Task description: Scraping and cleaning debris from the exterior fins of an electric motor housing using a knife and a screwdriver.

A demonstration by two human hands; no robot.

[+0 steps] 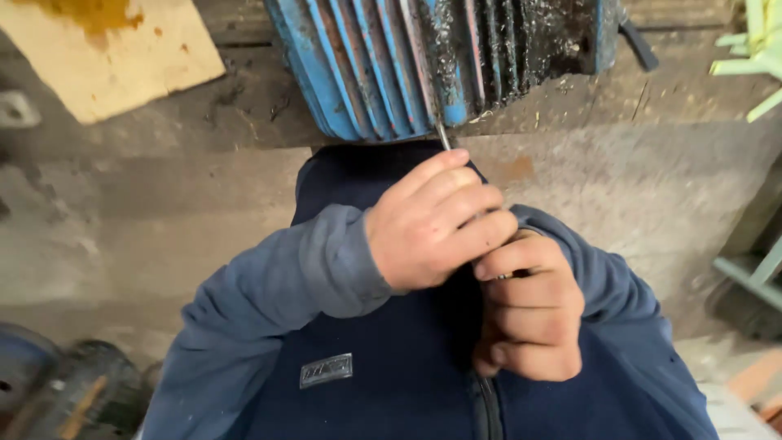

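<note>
Head view looks straight down my chest, and I see both hands stacked in front of my dark blue jacket (pixel 383 383). My left hand (pixel 436 220) sits on top, fingers curled tight around a thin metal tool (pixel 444 134) whose tip pokes out above the forefinger. My right hand (pixel 529 305) is just beneath and touching the left, clenched in a fist; I cannot tell whether it grips the tool's lower end, since the fingers hide it. The tool's tip reaches up against the lower edge of a blue ribbed motor housing (pixel 383 65), its paint chipped and grimy, resting on a worn bench (pixel 244 106).

A small grey rectangular patch (pixel 326 370) is sewn on the jacket's chest, left of the zip. A pale yellowish board (pixel 106 57) with an orange stain lies at upper left on the bench. Light green framework (pixel 753 57) stands at the right edge, and dark round housings (pixel 65 391) sit at lower left on the concrete floor (pixel 652 187).
</note>
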